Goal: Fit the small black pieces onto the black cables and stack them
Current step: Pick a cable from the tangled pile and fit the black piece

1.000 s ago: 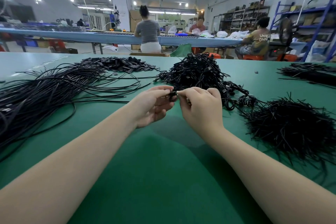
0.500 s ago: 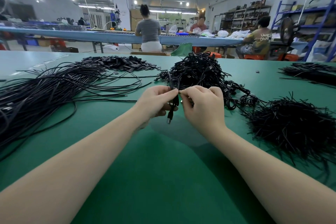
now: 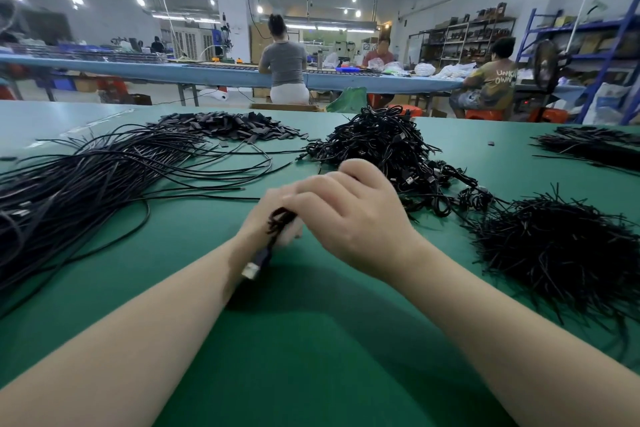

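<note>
The left hand (image 3: 273,218) and right hand (image 3: 349,218) are meeting at the centre of the green tabletop (image 3: 311,357), both sets of fingers pinching one coiled black cable (image 3: 277,222), probably so the coil keeps its shape; its blurred metal-tipped plug (image 3: 252,269) is dangling toward 7 o'clock. Loose straight cables (image 3: 86,177) are fanning out at 9 o'clock, flat small pieces (image 3: 225,125) lying at 11, a tangled heap of finished coils (image 3: 388,146) at 1, and thin wiry ties (image 3: 561,246) bristling at 3.

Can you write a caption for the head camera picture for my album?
Both hands, left hand and right hand, hold a coiled black cable above the green table.
</note>
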A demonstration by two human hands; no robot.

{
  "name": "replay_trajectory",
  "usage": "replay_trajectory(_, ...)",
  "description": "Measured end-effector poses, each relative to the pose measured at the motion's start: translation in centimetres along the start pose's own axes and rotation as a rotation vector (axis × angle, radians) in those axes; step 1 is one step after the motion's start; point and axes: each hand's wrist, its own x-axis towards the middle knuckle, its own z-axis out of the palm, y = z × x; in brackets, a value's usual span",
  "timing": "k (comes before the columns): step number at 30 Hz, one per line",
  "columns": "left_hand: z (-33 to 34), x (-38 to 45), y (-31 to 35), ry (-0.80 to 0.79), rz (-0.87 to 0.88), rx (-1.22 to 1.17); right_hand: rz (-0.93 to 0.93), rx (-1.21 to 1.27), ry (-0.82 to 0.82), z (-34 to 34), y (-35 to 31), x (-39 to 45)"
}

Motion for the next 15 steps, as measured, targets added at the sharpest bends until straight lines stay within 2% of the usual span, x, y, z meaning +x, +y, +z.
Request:
replay_trajectory(3,0.7,-0.5,0.3,-0.002,0.086,0.317,0.036,-0.063,0.037,0.3,0.4,2.3)
replay_trajectory(5,1.2,-0.5,0.4,-0.010,0.054,0.472,0.162,-0.197,0.011,0.6,2.8,3.1)
replay_trajectory(6,1.1,-0.3,0.2,-0.027,0.000,0.502,0.273,-0.274,-0.116,0.7,4.3,3.2)
replay_trajectory(9,0.8,-0.1,-0.5,-0.048,-0.049,0.557,0.733,-0.399,-0.839,1.4,8.3,1.8)
replay_trajectory(11,0.9,-0.3,-0.4,-0.026,-0.024,0.577,0.899,-0.358,-1.196,2.0,7.8,0.8)
replay_trajectory(13,1.2,-0.4,-0.2,0.027,-0.032,0.603,0.848,-0.279,-1.285,3.0,5.4,-0.8)
replay_trajectory(15,0.9,-0.4,0.1,0.126,-0.044,0.653,0.797,-0.155,-1.236,3.8,2.1,-2.8)
